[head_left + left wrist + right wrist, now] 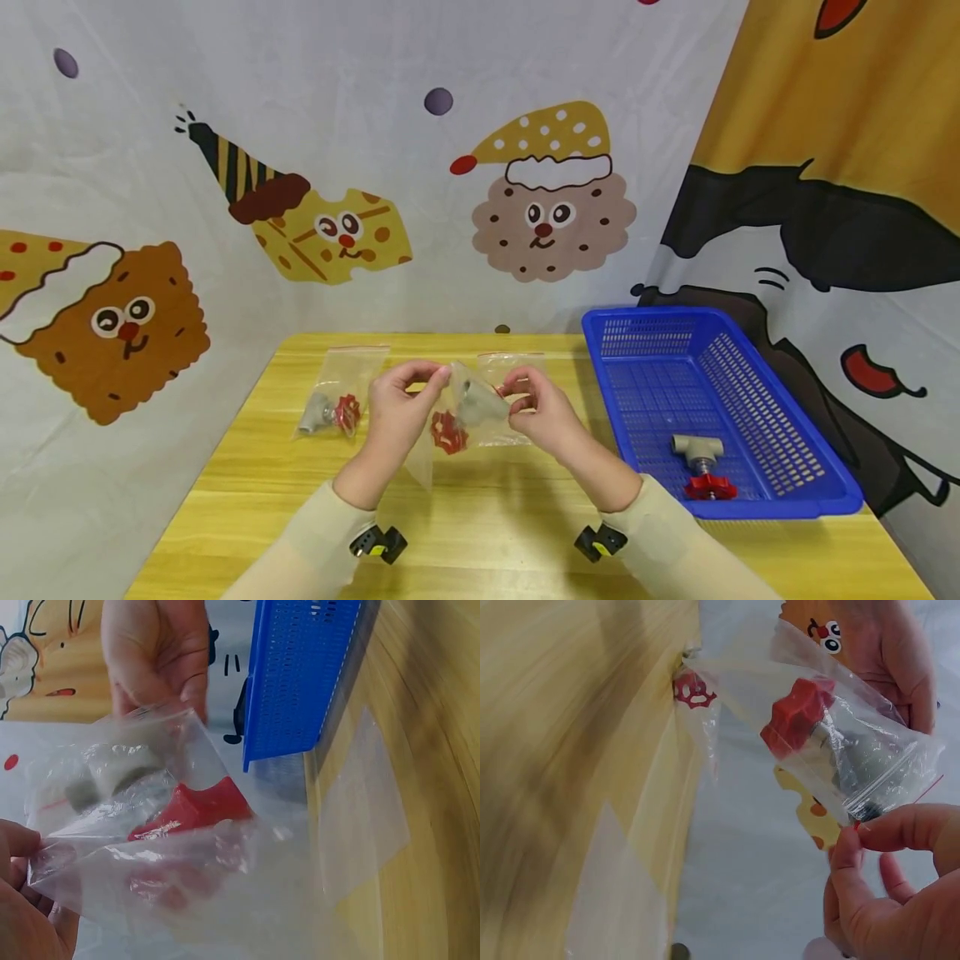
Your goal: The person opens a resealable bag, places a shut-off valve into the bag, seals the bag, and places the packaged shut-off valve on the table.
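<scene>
One printed cloth (337, 58) spans the background, and one wooden table (480, 533) fills the lower part of the head view. One blue basket (772, 508) stands at the right. Your two hands meet near the centre: your left hand (397, 408) pinches a corner of the clear held bag (142, 802), and your right hand (551, 421) pinches its other side between thumb and forefinger, near a red line on the plastic. Only that thin film bears the weight, so a hard pull could tear it, and a tilt with the mouth spread could let the held valve (862, 761) slide out and knock on the wood; whether the mouth is open, you cannot tell from these views. Two more bags lie on the table: the left bag (352, 371), with one valve (318, 412) inside, and the rear bag (498, 435), partly hidden behind your right hand. That makes three bags and three valves, the last being the loose valve (701, 458) low in the basket. Each valve bears one red handwheel, so you have three wheels.
</scene>
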A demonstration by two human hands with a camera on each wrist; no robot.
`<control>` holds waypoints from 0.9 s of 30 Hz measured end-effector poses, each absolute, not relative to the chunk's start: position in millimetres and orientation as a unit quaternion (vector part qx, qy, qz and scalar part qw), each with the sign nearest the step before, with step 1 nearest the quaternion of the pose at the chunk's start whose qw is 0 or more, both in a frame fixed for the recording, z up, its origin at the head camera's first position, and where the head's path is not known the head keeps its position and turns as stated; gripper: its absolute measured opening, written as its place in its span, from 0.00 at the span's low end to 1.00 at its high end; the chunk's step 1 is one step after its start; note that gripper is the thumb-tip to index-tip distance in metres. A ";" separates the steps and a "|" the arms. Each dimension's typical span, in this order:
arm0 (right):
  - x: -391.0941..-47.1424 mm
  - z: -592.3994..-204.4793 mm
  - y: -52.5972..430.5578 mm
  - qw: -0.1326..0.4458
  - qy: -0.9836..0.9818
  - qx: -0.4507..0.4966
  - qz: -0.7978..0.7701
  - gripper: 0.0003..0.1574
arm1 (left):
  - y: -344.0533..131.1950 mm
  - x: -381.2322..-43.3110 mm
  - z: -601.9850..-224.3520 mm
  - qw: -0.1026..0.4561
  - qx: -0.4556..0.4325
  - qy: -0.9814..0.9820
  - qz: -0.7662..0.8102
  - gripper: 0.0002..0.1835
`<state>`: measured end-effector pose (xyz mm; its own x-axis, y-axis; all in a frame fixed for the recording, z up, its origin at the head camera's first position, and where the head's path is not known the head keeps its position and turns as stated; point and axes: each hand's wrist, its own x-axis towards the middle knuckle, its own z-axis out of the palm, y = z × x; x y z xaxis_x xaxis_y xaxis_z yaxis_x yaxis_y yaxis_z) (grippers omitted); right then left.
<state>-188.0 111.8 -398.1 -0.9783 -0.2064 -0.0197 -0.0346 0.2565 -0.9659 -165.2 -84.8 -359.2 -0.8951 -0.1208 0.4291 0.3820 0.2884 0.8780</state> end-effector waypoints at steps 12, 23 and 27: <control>-191.3 -407.6 119.1 0.061 0.850 -0.103 -0.513 0.08 | -85.6 -165.9 -362.8 0.199 -0.066 -0.776 -0.595 0.06; -190.5 -390.8 124.2 0.015 0.899 -0.138 -0.416 0.06 | -88.3 -168.4 -369.0 0.184 -0.054 -0.753 -0.630 0.06; -194.0 -378.0 130.7 0.000 0.898 -0.157 -0.410 0.06 | -90.3 -169.9 -372.0 0.184 -0.058 -0.748 -0.635 0.07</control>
